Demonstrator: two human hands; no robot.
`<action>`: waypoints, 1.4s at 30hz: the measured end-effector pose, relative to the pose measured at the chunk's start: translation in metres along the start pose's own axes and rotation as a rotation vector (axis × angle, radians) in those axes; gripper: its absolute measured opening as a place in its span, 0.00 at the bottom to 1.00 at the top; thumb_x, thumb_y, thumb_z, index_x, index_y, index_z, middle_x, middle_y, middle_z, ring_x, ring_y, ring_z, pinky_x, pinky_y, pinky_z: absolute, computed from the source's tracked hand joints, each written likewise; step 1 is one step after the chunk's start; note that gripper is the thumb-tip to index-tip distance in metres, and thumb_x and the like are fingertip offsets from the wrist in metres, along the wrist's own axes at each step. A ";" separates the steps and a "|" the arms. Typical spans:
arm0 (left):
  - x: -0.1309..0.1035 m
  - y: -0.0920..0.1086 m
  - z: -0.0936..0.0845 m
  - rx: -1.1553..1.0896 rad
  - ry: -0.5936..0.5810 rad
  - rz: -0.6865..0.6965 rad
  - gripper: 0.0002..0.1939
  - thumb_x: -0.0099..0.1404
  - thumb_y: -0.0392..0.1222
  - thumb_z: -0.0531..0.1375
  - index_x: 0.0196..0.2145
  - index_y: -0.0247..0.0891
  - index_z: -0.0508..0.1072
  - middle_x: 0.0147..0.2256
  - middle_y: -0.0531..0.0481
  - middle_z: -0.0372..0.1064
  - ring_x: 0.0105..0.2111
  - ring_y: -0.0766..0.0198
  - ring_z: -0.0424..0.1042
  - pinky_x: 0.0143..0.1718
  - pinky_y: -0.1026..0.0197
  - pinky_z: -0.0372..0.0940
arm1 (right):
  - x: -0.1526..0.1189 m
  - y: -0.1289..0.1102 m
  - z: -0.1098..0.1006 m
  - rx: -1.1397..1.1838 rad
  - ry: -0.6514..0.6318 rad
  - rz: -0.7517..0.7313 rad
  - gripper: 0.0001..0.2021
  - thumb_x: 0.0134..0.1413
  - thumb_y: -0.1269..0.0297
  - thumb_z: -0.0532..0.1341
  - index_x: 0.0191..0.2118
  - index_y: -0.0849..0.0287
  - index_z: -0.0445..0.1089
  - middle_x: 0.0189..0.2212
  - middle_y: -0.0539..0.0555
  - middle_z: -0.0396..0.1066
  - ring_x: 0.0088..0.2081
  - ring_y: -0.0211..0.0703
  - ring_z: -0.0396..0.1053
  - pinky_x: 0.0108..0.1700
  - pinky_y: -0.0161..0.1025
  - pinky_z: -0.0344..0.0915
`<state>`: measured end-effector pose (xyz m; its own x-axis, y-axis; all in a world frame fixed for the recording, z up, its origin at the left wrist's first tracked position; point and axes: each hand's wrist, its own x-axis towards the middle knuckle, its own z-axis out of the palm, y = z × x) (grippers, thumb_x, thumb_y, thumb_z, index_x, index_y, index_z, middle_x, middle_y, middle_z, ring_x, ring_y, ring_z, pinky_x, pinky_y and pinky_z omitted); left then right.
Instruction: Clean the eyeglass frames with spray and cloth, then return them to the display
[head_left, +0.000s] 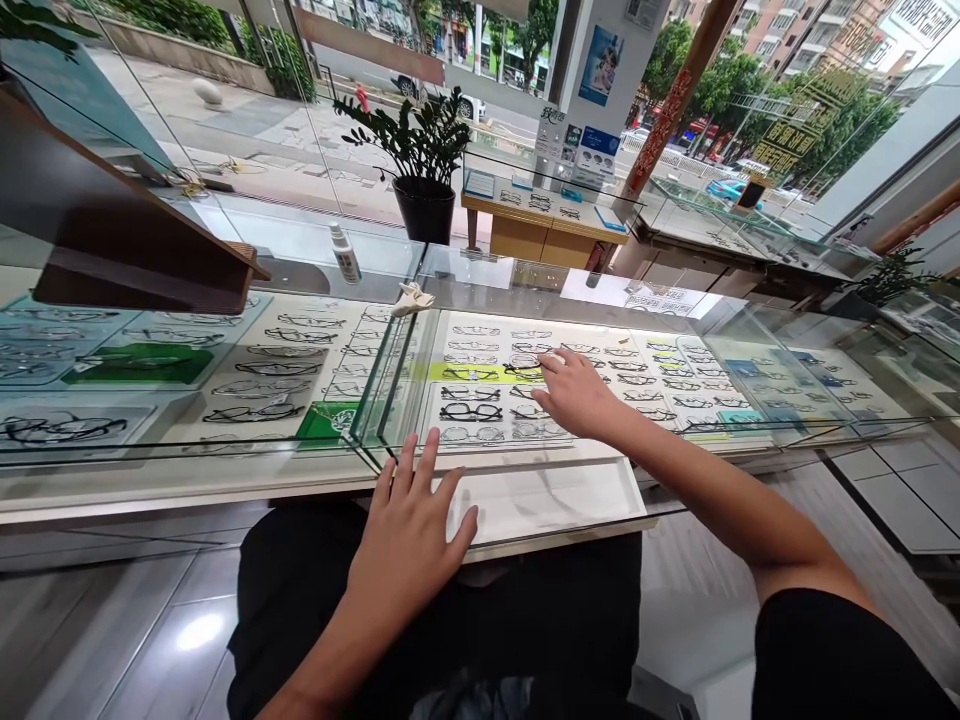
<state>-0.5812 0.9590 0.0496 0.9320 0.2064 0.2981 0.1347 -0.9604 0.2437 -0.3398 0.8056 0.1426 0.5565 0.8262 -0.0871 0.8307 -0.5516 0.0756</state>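
Note:
My right hand (579,395) reaches into the glass display case, its fingers bent around the near end of a dark-framed pair of eyeglasses (523,367). Part of that frame is hidden behind the fingers. My left hand (414,520) is empty, with fingers spread at the front of the case beside the upright glass divider (386,390). Several rows of eyeglasses surround the right hand, among them a thick black pair (470,411) on the white display tray (495,456). A yellow strip (431,371) runs beneath one row.
A pulled-out white drawer (547,500) lies in front of my lap. A crumpled cloth (412,299) rests on the divider's top, and a spray bottle (345,253) stands behind it. A brown wooden piece (142,220) juts in at left. A potted plant (424,205) stands beyond the counter.

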 end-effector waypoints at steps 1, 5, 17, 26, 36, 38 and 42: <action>0.000 0.000 0.000 0.002 -0.005 0.000 0.21 0.71 0.50 0.60 0.55 0.38 0.80 0.77 0.37 0.44 0.77 0.34 0.44 0.72 0.31 0.50 | -0.013 0.002 -0.009 0.051 -0.037 -0.023 0.28 0.76 0.55 0.49 0.66 0.72 0.69 0.74 0.65 0.58 0.75 0.70 0.49 0.74 0.62 0.51; 0.001 0.000 0.001 0.000 -0.026 0.006 0.21 0.72 0.50 0.59 0.55 0.37 0.80 0.77 0.34 0.43 0.77 0.34 0.42 0.73 0.31 0.49 | -0.070 0.010 -0.048 0.381 -0.206 -0.124 0.31 0.76 0.47 0.49 0.70 0.63 0.66 0.76 0.61 0.55 0.77 0.62 0.46 0.76 0.61 0.48; 0.019 0.005 -0.020 -0.653 0.052 -0.155 0.17 0.72 0.50 0.60 0.53 0.41 0.79 0.61 0.39 0.73 0.64 0.44 0.69 0.66 0.41 0.64 | -0.077 -0.017 -0.031 1.626 -0.072 -0.175 0.25 0.71 0.40 0.56 0.61 0.47 0.78 0.68 0.49 0.69 0.75 0.52 0.55 0.78 0.59 0.47; 0.037 0.024 -0.013 -1.640 -0.127 -0.554 0.28 0.61 0.65 0.70 0.38 0.34 0.80 0.37 0.41 0.80 0.34 0.61 0.75 0.35 0.61 0.71 | -0.065 -0.056 0.009 1.831 0.148 -0.211 0.25 0.72 0.42 0.54 0.60 0.48 0.78 0.68 0.51 0.70 0.75 0.52 0.56 0.78 0.58 0.49; 0.040 0.032 -0.007 -1.762 -0.118 -0.626 0.27 0.54 0.62 0.76 0.33 0.34 0.78 0.31 0.45 0.79 0.30 0.65 0.75 0.37 0.61 0.70 | -0.063 -0.069 0.026 1.762 0.410 -0.145 0.17 0.69 0.49 0.62 0.55 0.45 0.81 0.62 0.52 0.76 0.70 0.53 0.64 0.77 0.58 0.52; 0.041 0.033 -0.005 -1.768 -0.106 -0.623 0.27 0.53 0.61 0.77 0.33 0.34 0.78 0.31 0.46 0.79 0.29 0.64 0.75 0.38 0.60 0.70 | -0.061 -0.076 0.028 1.714 0.489 -0.079 0.14 0.68 0.51 0.64 0.53 0.44 0.82 0.59 0.53 0.78 0.68 0.53 0.66 0.75 0.59 0.54; 0.041 0.032 -0.002 -1.778 -0.101 -0.612 0.28 0.51 0.61 0.77 0.35 0.34 0.79 0.31 0.45 0.79 0.30 0.63 0.75 0.38 0.59 0.70 | -0.058 -0.084 0.027 1.662 0.552 -0.027 0.13 0.67 0.50 0.66 0.52 0.45 0.83 0.57 0.54 0.79 0.66 0.54 0.68 0.72 0.58 0.59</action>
<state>-0.5390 0.9368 0.0715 0.9192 0.3259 -0.2209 0.0143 0.5330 0.8460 -0.4418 0.8010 0.1149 0.7668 0.5805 0.2741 0.1665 0.2325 -0.9582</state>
